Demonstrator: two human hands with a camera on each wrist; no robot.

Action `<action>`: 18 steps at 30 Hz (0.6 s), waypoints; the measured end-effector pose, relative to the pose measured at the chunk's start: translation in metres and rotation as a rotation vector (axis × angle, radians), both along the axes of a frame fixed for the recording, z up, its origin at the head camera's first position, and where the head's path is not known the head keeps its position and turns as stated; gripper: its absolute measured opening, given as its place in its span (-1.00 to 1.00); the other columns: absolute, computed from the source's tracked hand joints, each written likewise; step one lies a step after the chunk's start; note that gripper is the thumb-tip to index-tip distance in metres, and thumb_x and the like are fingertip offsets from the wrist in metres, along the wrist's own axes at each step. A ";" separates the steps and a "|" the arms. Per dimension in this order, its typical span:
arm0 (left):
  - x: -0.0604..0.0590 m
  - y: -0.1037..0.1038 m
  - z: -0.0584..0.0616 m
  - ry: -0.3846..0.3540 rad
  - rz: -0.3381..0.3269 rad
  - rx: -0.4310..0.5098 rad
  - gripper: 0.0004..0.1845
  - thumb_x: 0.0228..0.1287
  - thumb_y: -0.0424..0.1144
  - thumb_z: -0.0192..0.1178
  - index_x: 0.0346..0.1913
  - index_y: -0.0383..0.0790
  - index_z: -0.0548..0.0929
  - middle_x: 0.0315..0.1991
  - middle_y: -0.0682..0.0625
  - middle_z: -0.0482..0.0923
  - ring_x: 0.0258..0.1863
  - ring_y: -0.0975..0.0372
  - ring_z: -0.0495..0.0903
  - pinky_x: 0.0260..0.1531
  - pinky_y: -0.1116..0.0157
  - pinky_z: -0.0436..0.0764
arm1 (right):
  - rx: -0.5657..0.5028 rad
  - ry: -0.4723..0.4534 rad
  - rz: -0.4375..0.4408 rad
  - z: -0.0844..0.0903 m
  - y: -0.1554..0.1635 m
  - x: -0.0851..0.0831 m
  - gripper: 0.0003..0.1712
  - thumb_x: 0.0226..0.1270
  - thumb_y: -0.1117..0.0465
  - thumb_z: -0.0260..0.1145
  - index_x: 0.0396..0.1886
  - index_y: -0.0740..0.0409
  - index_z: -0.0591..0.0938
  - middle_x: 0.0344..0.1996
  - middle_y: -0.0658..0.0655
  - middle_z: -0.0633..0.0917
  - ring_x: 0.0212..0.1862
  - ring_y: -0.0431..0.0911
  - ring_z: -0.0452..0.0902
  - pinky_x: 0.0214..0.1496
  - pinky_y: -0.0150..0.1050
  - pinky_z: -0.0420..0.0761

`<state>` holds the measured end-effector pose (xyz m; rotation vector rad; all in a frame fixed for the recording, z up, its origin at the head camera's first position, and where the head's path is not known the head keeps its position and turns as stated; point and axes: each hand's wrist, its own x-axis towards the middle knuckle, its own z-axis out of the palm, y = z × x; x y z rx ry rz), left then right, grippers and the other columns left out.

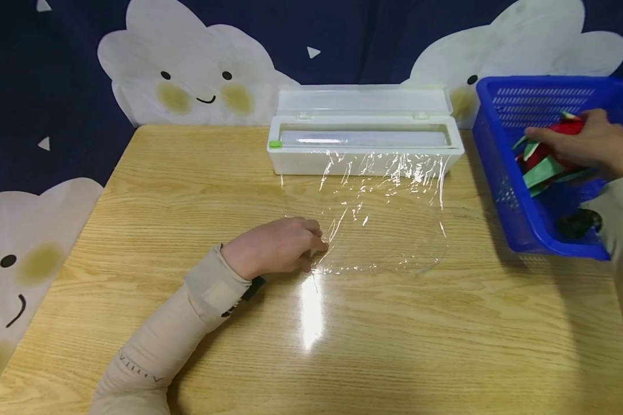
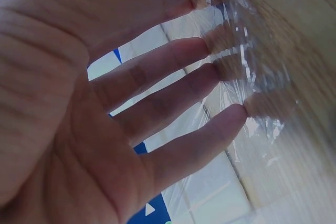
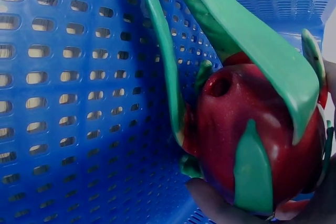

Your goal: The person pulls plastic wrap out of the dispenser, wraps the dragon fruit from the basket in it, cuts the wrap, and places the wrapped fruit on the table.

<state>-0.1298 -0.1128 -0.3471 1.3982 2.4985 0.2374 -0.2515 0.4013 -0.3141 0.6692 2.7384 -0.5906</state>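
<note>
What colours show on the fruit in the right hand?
The fruit is deep red with green leafy flaps; the right wrist view shows it best.

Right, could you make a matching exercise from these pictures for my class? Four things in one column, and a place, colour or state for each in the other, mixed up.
Things
1. dragon fruit
2. clear film
3. basket
4. dispenser box

Descriptions
A. blue, with holes in its walls
B. white, lid raised, at the far side of the table
C. red with green leaves, held by the right hand
D. see-through, with its edge at the left hand

Pairs: 1-C, 2-D, 3-A, 4-B
</note>
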 end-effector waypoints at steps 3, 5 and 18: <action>0.000 0.000 0.000 0.003 -0.002 0.004 -0.81 0.16 -0.24 0.51 -0.18 -0.13 0.76 -0.24 0.00 0.67 -0.21 0.23 0.62 -0.06 0.29 0.72 | 0.003 0.007 0.017 0.000 0.002 0.000 0.37 0.36 -0.57 -0.16 0.60 0.37 -0.48 0.48 0.75 -0.06 0.36 0.66 0.09 0.28 0.59 0.39; 0.000 0.000 0.000 0.006 -0.003 0.003 -0.80 0.16 -0.23 0.51 -0.17 -0.13 0.76 -0.24 0.00 0.67 -0.21 0.23 0.62 -0.05 0.30 0.72 | 0.014 0.009 0.028 0.000 0.003 0.000 0.35 0.38 -0.56 -0.16 0.60 0.40 -0.44 0.46 0.76 -0.03 0.34 0.65 0.10 0.32 0.61 0.35; 0.000 0.000 0.000 -0.003 0.010 -0.004 -0.81 0.17 -0.23 0.50 -0.16 -0.10 0.76 -0.21 0.01 0.67 -0.22 0.23 0.62 -0.06 0.29 0.72 | 0.014 0.016 0.059 -0.001 0.003 -0.002 0.32 0.42 -0.50 -0.10 0.59 0.46 -0.37 0.40 0.76 0.05 0.24 0.63 0.19 0.18 0.55 0.49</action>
